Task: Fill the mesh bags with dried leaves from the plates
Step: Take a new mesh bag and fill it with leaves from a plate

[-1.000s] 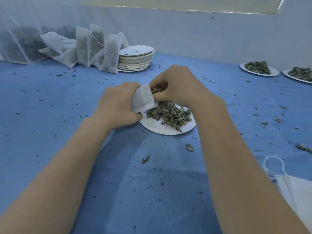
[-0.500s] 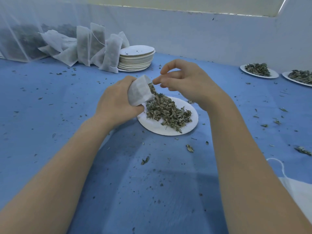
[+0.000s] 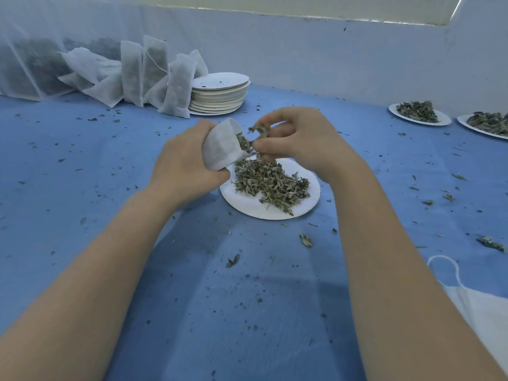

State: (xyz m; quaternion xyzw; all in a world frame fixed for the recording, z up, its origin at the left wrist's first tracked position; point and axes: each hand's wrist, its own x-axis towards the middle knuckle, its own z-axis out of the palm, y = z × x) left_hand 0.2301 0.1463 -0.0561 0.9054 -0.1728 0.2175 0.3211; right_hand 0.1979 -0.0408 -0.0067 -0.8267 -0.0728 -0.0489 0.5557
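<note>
My left hand [image 3: 181, 167] grips a small white mesh bag [image 3: 221, 145], its mouth turned to the right with leaves showing inside. My right hand [image 3: 299, 138] pinches a tuft of dried leaves [image 3: 259, 130] right at the bag's mouth. Below both hands sits a white plate [image 3: 247, 206] with a heap of dried leaves [image 3: 270, 182] on the blue table.
Several filled mesh bags [image 3: 154, 75] lean at the back left beside a stack of empty plates [image 3: 220, 94]. Two more plates of leaves [image 3: 419, 114] sit at the far right. White cloth with a loop [image 3: 489, 309] lies at the near right edge. Leaf crumbs are scattered about.
My right hand lifted open from the plate, then closed on a pinch of leaves and brought it to the bag's mouth. The left hand raised the bag slightly.
</note>
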